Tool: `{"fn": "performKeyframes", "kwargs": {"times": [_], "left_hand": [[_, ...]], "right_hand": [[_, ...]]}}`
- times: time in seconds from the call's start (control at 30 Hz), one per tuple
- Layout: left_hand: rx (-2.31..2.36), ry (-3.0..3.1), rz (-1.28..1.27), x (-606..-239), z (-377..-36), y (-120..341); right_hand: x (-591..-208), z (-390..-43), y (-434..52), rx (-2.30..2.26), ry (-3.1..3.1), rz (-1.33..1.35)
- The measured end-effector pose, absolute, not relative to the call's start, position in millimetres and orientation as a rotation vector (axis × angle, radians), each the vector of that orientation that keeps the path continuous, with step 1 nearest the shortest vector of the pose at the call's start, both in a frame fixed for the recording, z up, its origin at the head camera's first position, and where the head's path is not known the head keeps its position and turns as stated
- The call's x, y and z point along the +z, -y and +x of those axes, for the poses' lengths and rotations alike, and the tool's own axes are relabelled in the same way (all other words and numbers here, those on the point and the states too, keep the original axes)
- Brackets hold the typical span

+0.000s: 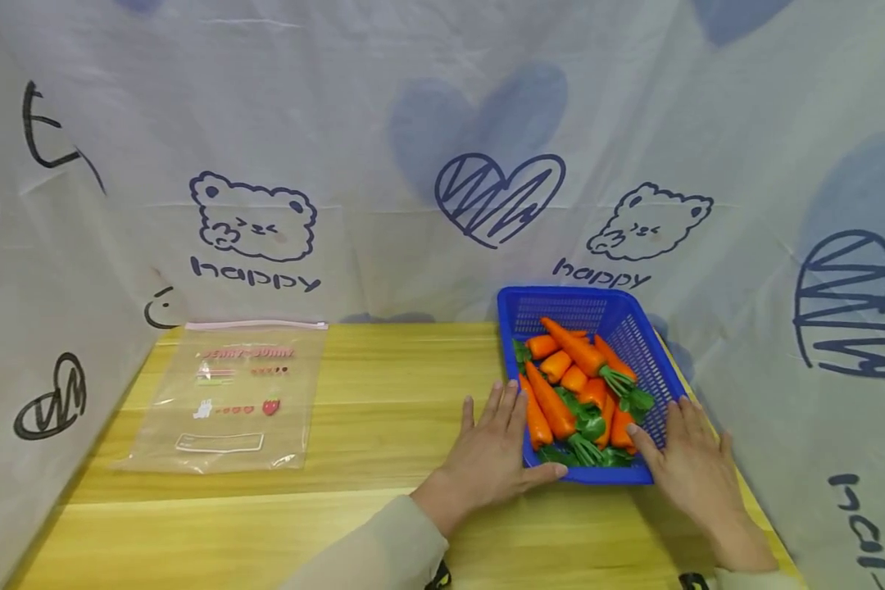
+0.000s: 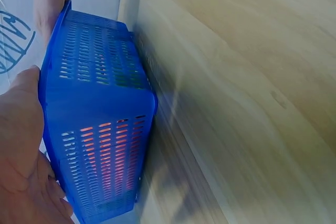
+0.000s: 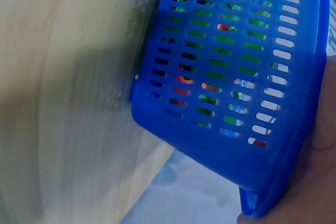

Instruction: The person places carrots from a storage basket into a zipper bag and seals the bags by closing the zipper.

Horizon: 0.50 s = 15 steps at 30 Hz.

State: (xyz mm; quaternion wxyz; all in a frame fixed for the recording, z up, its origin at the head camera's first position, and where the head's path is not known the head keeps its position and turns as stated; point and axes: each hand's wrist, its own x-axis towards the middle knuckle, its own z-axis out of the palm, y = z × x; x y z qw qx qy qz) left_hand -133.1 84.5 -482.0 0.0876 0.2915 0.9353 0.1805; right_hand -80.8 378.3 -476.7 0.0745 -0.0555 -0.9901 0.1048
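On the tabletop (image 1: 406, 393), by its right edge, my left hand (image 1: 484, 452) and right hand (image 1: 692, 469), spread, touch a blue basket (image 1: 560, 305) of carrots (image 1: 549, 401).

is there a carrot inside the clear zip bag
No, the clear zip bag lies flat with none in it, while the visible carrots are in the blue basket.

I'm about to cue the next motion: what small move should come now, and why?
Probably move the left hand toward the clear bag: it lies flat and untouched on the table, on that hand's side, while the right hand touches the blue basket holding the carrots.
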Motion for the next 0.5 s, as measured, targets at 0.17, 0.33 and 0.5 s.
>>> {"fn": "performKeyframes", "kwargs": {"times": [0.17, 0.33, 0.5], "left_hand": [[0.52, -2.765, 0.893, -480.2, -132.2, -89.7], [0.489, -2.769, 0.916, -478.1, -134.2, -97.5], [0.452, -2.777, 0.918, -476.8, -136.5, -105.3]], "right_hand": [[-476.7, -85.0, -391.4, 0.361, 3.031, -0.185], [-474.7, -87.9, -401.5, 0.323, 3.033, -0.18], [-469.9, -88.8, -404.4, 0.31, 3.037, -0.213]]}}
